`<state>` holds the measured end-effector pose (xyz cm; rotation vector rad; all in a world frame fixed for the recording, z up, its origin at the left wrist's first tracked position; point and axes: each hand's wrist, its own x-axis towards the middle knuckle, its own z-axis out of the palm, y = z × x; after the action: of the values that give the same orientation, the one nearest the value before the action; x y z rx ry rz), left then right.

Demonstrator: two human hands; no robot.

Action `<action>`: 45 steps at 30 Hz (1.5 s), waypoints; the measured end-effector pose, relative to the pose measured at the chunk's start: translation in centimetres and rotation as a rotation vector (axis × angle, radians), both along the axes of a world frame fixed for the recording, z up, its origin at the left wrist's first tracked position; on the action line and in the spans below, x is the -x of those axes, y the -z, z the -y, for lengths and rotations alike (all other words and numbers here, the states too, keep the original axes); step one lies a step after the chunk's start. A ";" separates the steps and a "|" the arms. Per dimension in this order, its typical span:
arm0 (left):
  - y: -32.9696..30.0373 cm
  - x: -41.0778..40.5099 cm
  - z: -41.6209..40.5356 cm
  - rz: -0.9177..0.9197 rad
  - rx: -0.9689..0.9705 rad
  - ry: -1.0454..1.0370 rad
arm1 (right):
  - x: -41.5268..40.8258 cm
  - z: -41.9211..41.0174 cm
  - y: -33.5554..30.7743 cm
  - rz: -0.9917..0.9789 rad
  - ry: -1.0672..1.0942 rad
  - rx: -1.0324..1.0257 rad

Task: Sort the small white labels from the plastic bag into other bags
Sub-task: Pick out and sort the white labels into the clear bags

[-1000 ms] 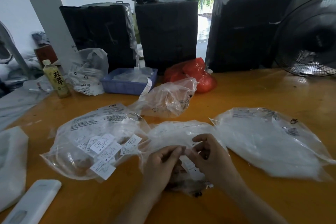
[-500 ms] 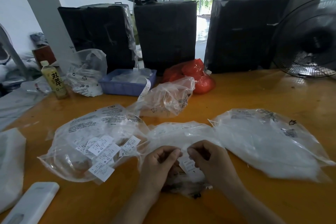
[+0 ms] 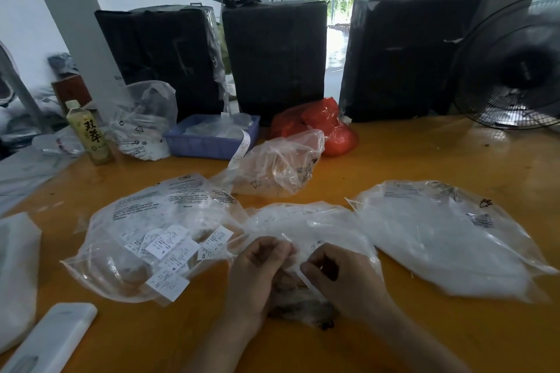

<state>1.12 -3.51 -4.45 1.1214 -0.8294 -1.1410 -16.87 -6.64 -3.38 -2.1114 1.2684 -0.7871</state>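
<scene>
My left hand [image 3: 257, 269] and my right hand [image 3: 336, 278] meet over a clear plastic bag [image 3: 306, 227] in the middle of the orange table [image 3: 394, 154]. Both pinch the same small white label [image 3: 295, 263] between curled fingers; the label is blurred. To the left lies a clear printed bag [image 3: 169, 239] with several white size labels [image 3: 169, 247] on and in it. To the right lies a large clear bag [image 3: 439, 239] that looks white inside. A crumpled clear bag [image 3: 278, 166] sits behind the middle one.
At the back stand a blue tray [image 3: 209, 142], a red bag [image 3: 327, 127], a drink bottle [image 3: 89, 133], another clear bag [image 3: 145, 121] and three black wrapped boxes [image 3: 272, 60]. A fan [image 3: 515, 70] is far right. A white device [image 3: 51, 339] lies near left.
The right hand's fingers have curled down toward the left hand, and both hands have closed together on the label. The bags have not moved.
</scene>
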 end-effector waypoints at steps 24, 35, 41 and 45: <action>-0.2 -0.1 -0.5 -0.009 -0.050 0.027 | 0.6 0.6 0.1 -0.373 0.109 0.004; 0.5 0.5 -0.5 0.020 -0.073 0.132 | 1.2 0.5 -0.2 0.243 0.219 -0.060; 0.5 0.5 -0.7 0.036 -0.026 0.135 | 1.5 0.4 -0.7 0.374 0.242 0.001; 0.4 0.7 -0.8 0.065 0.011 0.120 | 1.6 0.3 -1.0 0.500 0.209 0.015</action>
<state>0.45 -2.68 -4.87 1.1168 -0.9632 -1.2027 -18.49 -6.93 -2.35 -1.6558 1.2089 -1.3184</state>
